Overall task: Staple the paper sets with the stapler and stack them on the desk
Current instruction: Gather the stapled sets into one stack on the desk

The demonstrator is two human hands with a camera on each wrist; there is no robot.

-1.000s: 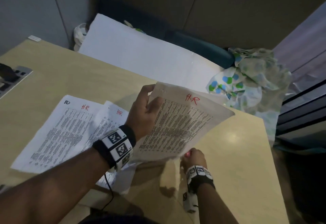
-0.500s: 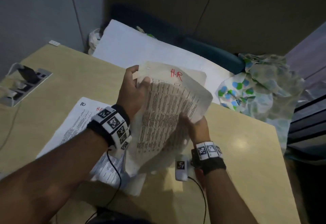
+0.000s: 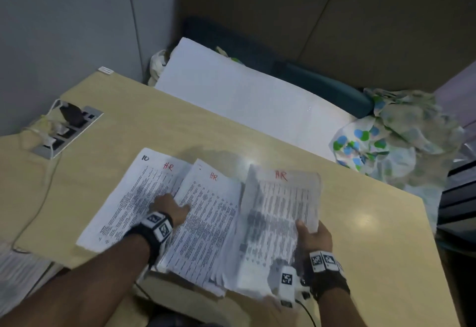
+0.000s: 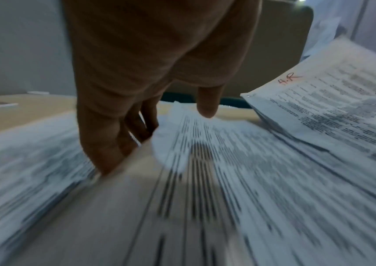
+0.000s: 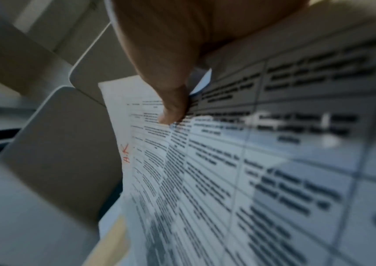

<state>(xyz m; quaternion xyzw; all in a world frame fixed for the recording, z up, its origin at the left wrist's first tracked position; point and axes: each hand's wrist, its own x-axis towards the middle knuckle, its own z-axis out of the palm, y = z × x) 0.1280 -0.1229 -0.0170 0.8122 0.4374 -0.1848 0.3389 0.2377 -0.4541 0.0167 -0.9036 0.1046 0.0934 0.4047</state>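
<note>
1. Right grip (image 3: 313,234) pinches the near right edge of a paper set (image 3: 279,223), thumb (image 5: 173,108) on the printed face and the other fingers under it; the set is tilted up off the desk (image 3: 373,236) on that side, with a red "HR" at its far edge.
2. Left grip (image 3: 168,207) lies with fingers (image 4: 105,140) reaching down onto the papers flat on the desk, at the seam between the left sheet (image 3: 134,198) and the middle set (image 3: 206,223); the thumb (image 4: 207,100) stands apart above the middle set. Blur hides whether the fingertips catch an edge.
3. Middle set and left sheet overlap, each marked "HR" in red; the held set overlaps the middle set's right side.
4. Farther left, a socket panel (image 3: 69,131) with plugs sits in the desk.
5. Beyond the desk's far edge lie a white board (image 3: 244,100) and a patterned cloth (image 3: 396,131).
</note>
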